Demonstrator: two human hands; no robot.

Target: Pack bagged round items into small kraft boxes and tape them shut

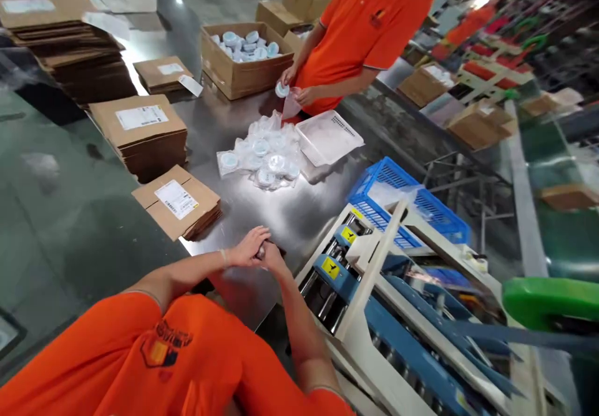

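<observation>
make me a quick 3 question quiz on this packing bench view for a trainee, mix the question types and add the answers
1. Multiple choice: what colour is the plastic crate on the right side of the view?
a) green
b) blue
c) red

2. True or false: the camera wearer's left hand and right hand are close together.

3. Fill in the missing word: the stack of flat cardboard nearest those hands has a white ____ on top.

Key:
1. b) blue
2. True
3. label
</observation>
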